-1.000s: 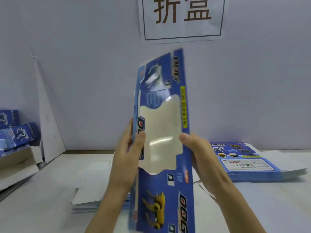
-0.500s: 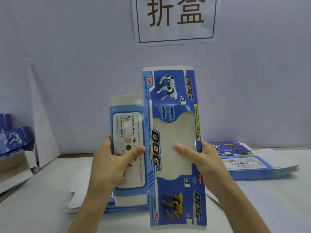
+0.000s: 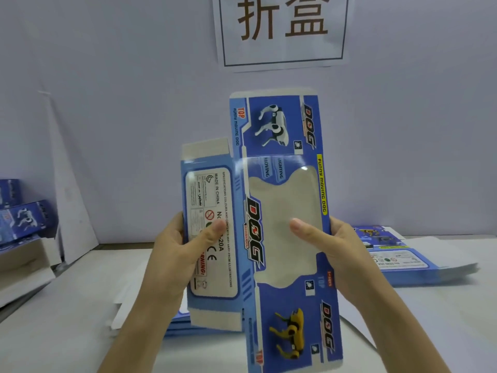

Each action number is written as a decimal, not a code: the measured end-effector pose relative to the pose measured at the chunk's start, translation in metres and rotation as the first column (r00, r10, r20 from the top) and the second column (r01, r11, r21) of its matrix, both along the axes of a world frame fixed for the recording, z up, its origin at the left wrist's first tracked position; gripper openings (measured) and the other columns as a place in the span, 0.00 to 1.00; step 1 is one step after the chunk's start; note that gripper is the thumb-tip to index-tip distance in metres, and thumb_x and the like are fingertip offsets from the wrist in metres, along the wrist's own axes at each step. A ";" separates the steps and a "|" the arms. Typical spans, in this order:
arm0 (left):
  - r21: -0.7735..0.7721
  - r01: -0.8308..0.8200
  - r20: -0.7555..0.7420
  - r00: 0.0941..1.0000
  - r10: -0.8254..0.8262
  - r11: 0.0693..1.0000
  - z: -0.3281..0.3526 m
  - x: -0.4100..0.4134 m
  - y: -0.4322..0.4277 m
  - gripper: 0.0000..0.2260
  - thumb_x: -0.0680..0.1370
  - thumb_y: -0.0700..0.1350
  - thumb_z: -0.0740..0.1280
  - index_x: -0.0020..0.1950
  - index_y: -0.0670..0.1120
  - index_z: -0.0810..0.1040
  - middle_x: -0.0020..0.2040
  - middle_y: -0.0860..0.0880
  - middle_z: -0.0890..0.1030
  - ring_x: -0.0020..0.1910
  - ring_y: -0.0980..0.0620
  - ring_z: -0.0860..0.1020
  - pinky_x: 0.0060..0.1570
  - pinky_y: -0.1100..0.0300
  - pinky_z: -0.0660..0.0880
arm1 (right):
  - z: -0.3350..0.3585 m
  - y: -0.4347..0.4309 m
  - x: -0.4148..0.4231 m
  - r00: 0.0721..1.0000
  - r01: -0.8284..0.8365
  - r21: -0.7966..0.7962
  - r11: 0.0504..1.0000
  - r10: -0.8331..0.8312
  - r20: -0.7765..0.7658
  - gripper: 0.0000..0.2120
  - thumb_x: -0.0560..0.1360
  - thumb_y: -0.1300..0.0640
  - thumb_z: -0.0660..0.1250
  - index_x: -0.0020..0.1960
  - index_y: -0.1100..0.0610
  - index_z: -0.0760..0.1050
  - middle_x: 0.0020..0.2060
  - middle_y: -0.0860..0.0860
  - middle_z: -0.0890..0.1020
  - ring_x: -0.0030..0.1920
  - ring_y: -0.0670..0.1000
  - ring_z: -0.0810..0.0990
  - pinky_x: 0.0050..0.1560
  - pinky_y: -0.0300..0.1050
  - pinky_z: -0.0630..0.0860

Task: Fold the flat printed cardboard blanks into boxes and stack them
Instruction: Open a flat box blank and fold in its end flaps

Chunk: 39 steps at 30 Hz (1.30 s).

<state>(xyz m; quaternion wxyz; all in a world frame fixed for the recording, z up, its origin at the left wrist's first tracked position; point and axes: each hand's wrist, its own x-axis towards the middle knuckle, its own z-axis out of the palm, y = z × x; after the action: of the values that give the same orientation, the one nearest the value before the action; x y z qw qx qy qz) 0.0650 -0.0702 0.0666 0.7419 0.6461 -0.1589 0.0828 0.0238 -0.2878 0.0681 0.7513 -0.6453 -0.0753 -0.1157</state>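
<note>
We pinch one unformed blank [image 3: 282,238] upright above the tabletop [image 3: 67,305], left hand [image 3: 177,254] on its side panel and right hand [image 3: 341,254] on its window panel, while flat blanks [image 3: 419,262] wait along the right edge and a few finished boxes [image 3: 24,219] sit stacked at the far left.

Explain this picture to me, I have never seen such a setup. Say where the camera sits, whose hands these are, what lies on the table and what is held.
No machine here: a person wears one camera on the head, looking forward and down. The left hand and right hand are that person's. Both grip a printed cardboard blank, held upright, thumbs in front. On the white table lie a stack of flat blanks at the right and another pile below the held one. Folded boxes sit at the far left. A paper sign hangs on the wall.
</note>
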 end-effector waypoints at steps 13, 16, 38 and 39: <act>0.264 -0.378 0.364 0.891 0.271 0.887 -0.005 -0.015 -0.017 0.32 0.68 0.60 0.66 0.71 0.61 0.61 0.59 0.69 0.66 0.59 0.75 0.67 0.43 0.78 0.71 | -0.002 0.012 0.001 0.990 0.136 0.040 0.990 -0.134 -0.040 0.18 0.63 0.47 0.73 0.51 0.52 0.80 0.41 0.51 0.87 0.38 0.53 0.86 0.30 0.39 0.79; 0.432 -0.342 0.436 0.889 0.138 0.835 -0.011 -0.024 -0.034 0.31 0.69 0.63 0.61 0.72 0.60 0.64 0.68 0.66 0.62 0.62 0.80 0.56 0.51 0.88 0.56 | -0.007 0.022 0.003 0.984 0.173 0.118 0.978 -0.176 0.011 0.10 0.71 0.55 0.71 0.52 0.54 0.81 0.41 0.50 0.87 0.40 0.50 0.86 0.32 0.39 0.79; -0.137 0.189 0.091 0.980 -0.178 0.972 0.003 -0.010 0.002 0.10 0.69 0.52 0.67 0.48 0.59 0.82 0.50 0.47 0.85 0.45 0.47 0.84 0.35 0.57 0.80 | 0.010 0.004 -0.008 0.962 0.103 0.013 0.995 -0.103 0.252 0.15 0.64 0.48 0.73 0.50 0.46 0.77 0.43 0.52 0.86 0.41 0.54 0.86 0.31 0.44 0.80; -0.086 0.187 0.112 0.978 -0.177 0.979 0.005 -0.011 0.002 0.12 0.68 0.53 0.67 0.51 0.60 0.81 0.50 0.49 0.85 0.45 0.49 0.84 0.35 0.59 0.80 | 0.010 0.003 -0.010 0.965 0.090 0.015 0.996 -0.090 0.245 0.12 0.64 0.48 0.73 0.47 0.46 0.79 0.41 0.54 0.86 0.40 0.55 0.86 0.29 0.46 0.80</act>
<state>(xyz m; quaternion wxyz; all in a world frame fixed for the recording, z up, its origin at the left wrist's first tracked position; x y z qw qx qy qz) 0.0544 -0.0680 0.0713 0.7672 0.5873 -0.2518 0.0555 0.0143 -0.2846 0.0783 0.7313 -0.6275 -0.1382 -0.2288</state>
